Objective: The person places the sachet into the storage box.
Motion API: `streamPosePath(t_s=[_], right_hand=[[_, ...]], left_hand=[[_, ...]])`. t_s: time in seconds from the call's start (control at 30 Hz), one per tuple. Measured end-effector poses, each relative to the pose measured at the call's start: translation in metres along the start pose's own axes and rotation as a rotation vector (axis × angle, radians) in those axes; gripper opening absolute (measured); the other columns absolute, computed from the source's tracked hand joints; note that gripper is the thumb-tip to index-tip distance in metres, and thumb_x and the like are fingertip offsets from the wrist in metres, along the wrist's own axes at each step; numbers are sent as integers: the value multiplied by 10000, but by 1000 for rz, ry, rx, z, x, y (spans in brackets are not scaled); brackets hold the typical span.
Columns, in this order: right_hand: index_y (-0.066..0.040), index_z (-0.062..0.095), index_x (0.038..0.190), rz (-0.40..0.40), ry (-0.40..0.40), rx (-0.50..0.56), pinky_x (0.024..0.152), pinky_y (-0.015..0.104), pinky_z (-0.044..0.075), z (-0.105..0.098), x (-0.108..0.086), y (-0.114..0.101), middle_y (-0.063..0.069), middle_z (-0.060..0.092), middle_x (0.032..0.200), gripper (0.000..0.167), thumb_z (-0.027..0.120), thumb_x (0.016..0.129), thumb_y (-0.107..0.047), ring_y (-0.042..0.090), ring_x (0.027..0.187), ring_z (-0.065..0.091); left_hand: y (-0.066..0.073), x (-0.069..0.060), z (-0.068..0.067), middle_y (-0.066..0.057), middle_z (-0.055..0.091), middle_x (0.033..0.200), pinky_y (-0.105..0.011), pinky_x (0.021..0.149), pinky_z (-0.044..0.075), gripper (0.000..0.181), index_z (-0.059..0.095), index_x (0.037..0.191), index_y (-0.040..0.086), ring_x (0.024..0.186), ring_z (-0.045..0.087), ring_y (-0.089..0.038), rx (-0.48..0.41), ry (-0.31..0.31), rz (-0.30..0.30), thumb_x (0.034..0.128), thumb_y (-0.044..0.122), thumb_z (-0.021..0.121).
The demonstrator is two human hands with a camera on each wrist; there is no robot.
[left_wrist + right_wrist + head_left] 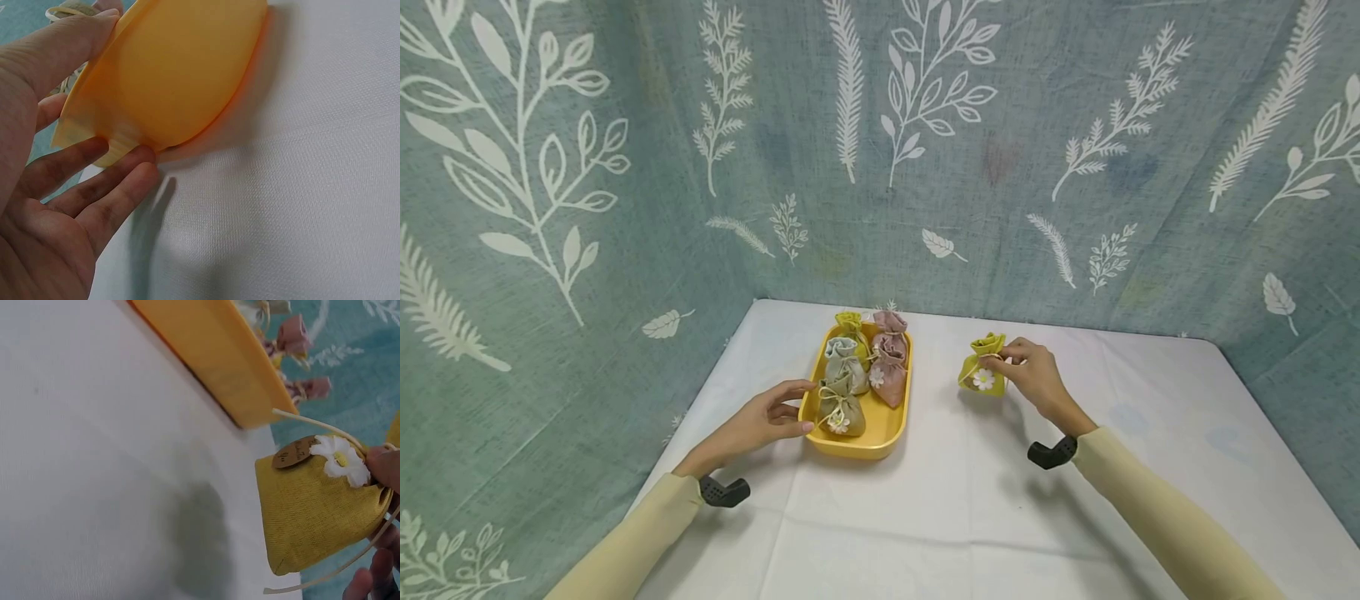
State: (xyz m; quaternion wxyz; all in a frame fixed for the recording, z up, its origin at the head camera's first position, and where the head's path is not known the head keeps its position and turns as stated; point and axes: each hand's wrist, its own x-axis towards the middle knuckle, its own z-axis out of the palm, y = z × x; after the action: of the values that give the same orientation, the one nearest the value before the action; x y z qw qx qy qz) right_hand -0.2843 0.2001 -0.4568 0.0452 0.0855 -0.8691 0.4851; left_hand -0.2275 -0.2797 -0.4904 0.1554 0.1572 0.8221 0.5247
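My right hand (pixel 1033 377) pinches the gathered neck of a yellow drawstring pouch (pixel 976 379), held above the white table to the right of the tray. In the right wrist view, the pouch (pixel 319 509) shows a white fabric flower, a small brown tag and loose cord ends. My left hand (pixel 767 417) holds the left side of a yellow tray (pixel 850 451), thumb at the rim and fingers against its wall (pixel 181 69). Inside the tray stand an olive pouch (pixel 850 415), a pale grey pouch (pixel 847 367), another yellow pouch (pixel 850 323) and pink pouches (pixel 891 385).
A white cloth (pixel 925 533) covers the table. Behind and at the sides hangs a blue-green curtain (pixel 880 242) with white leaf prints. Each wrist wears a black device (pixel 724 492).
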Motion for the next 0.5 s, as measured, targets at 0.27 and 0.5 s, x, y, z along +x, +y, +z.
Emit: streamPosePath(t_s=[0.27,0.5], right_hand=[[-154,836,927,-51,-7,32,606,314,348,15,-6,-29,36,611,866,281,843,861,-426,234,763,461],[-181,833,871,-67,-15,39,586,311,352,31,-11,-45,13,617,825,266,852,845,-445,227,734,459]], left_hand=[[1,1,-1,-82,503,1492,-434,1024,510,702,456,1520,300,1243,602,-285,6,9,-7,914,350,809],[0,1,0,-105,497,1504,-431,1029,505,721,449,1532,255,1247,599,-291,4,7,-8,914,342,810]])
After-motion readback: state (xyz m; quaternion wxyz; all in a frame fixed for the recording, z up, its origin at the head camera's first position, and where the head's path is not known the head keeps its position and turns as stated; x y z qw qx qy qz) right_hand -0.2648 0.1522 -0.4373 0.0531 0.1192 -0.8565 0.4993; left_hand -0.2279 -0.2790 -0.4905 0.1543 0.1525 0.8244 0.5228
